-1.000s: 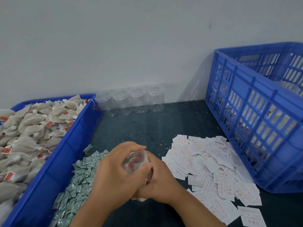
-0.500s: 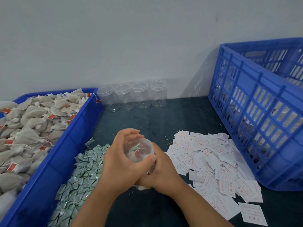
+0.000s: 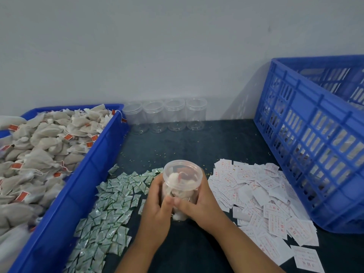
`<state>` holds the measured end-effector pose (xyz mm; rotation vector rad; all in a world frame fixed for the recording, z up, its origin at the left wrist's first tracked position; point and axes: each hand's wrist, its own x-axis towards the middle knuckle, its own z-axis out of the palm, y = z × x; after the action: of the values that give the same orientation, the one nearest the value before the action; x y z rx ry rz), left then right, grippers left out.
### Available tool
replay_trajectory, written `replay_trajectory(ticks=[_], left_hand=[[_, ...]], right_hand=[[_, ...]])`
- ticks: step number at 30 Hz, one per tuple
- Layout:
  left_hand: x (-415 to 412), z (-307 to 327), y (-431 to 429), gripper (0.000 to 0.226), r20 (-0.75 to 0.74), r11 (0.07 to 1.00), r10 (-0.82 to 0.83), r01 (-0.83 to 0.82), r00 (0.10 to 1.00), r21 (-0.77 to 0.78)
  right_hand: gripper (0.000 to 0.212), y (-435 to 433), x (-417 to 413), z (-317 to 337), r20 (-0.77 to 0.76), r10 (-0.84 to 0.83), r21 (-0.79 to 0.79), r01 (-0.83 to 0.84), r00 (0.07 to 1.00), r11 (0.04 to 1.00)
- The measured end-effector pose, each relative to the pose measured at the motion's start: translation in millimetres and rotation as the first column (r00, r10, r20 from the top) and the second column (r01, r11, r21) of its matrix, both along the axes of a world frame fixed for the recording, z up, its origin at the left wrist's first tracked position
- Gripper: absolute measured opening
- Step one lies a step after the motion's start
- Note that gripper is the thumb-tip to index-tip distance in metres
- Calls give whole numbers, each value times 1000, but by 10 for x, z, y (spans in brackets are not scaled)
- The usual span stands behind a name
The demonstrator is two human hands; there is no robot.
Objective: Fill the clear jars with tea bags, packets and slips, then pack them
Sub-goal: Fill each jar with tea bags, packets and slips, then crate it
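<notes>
A clear jar [image 3: 182, 175] holding tea bags stands upright on the dark table, its mouth uncovered. My left hand [image 3: 156, 206] grips its left side and my right hand [image 3: 202, 203] grips its right side, thumbs meeting in front. A blue bin [image 3: 86, 174] on the left is full of tea bags [image 3: 39, 146] with red tags. Small green-and-white packets [image 3: 110, 209] lie in a heap beside the bin. White slips [image 3: 262, 194] with red print are spread on the right.
Several empty clear jars [image 3: 165, 117] stand in a row against the wall at the back. A tall blue slatted crate [image 3: 315, 146] fills the right side. Loose grains are scattered on the table between the jars and my hands.
My left hand has come off the jar's mouth and moved down to its side. The jar now stands upright with both hands around it.
</notes>
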<state>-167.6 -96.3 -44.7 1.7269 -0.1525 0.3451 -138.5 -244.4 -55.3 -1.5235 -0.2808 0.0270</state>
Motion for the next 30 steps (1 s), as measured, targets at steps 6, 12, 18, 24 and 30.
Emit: replay_trajectory(ticks=[6,12,18,24,30], left_hand=[[107,236,-31,36,30,1000,15,-15,999,1],[183,760,-239,49,127,997,69,-71,989,11],[251,1416,-820,47,241,989,-137,120,961,84],[472,1892,-1670,38,284,957,-286,285,915,46],[608,1911,-2534,32,121,878,-369,303,922,370]], right_hand=[[67,2,-16,423,88,-98,-65,104,991,992],[96,-439,-25,1467,197,-7,-427,92,980,900],[94,-1116,-256,2367,334,-90,-664,302,938,684],[78,-2065,-456,2955,410,-244,-664,471,879,581],[85,-3084,-187,3176,408,-462,-662,604,787,444]])
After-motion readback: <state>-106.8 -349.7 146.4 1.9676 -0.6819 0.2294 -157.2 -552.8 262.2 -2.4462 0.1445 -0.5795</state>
